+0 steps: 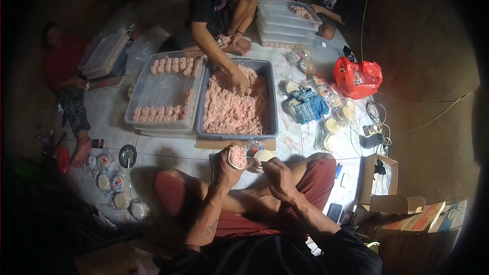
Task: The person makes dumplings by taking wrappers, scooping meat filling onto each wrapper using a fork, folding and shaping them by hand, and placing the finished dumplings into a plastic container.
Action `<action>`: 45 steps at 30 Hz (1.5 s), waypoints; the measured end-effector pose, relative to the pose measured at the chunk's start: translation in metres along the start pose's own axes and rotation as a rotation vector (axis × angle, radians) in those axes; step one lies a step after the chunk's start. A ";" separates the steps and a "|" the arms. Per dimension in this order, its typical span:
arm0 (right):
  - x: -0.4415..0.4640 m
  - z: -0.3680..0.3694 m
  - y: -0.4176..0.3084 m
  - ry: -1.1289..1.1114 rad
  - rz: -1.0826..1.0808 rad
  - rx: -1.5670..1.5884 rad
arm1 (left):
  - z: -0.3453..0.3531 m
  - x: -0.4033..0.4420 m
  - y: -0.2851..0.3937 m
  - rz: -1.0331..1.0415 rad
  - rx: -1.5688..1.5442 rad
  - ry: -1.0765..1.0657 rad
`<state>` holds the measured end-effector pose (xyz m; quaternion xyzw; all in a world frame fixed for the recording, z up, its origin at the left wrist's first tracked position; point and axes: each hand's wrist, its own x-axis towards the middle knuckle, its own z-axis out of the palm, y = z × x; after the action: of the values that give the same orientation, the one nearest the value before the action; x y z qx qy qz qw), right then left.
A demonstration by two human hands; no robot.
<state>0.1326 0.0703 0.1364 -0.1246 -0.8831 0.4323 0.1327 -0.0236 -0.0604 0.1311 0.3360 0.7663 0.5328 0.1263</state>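
My left hand (227,172) is closed around a round dumpling wrapper (238,157) heaped with pink minced meat filling. Close beside it, my right hand (280,179) has its fingers curled round a thin utensil (253,163) that points toward the filling; its exact kind is hard to make out. Behind the right hand is a stack of pale round wrappers (263,156). Beyond my hands, a grey-blue tub (275,112) holds a mass of pink minced meat, and another person's hand (238,82) reaches into it.
Left of the tub stands a clear plastic box (162,89) with rows of dumplings. Wrapped wrapper packs (121,202) lie on the left floor. A blue patterned cloth (311,108), red plastic bag (357,77) and cables (381,117) are on the right. Other people sit around.
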 end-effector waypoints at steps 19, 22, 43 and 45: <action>-0.013 0.011 0.003 0.215 0.019 0.250 | 0.000 0.002 0.010 0.093 -0.176 0.018; -0.024 0.010 0.016 0.165 0.170 0.489 | -0.018 -0.002 0.000 0.052 -0.349 -0.176; -0.033 0.017 0.001 0.082 0.333 0.716 | -0.022 -0.005 -0.009 -0.042 -0.734 -0.214; -0.032 0.028 0.011 0.060 0.230 0.648 | -0.013 0.000 -0.005 -0.006 -0.707 -0.193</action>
<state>0.1544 0.0459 0.1073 -0.1872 -0.6758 0.6987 0.1415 -0.0326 -0.0709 0.1315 0.3181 0.5203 0.7303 0.3078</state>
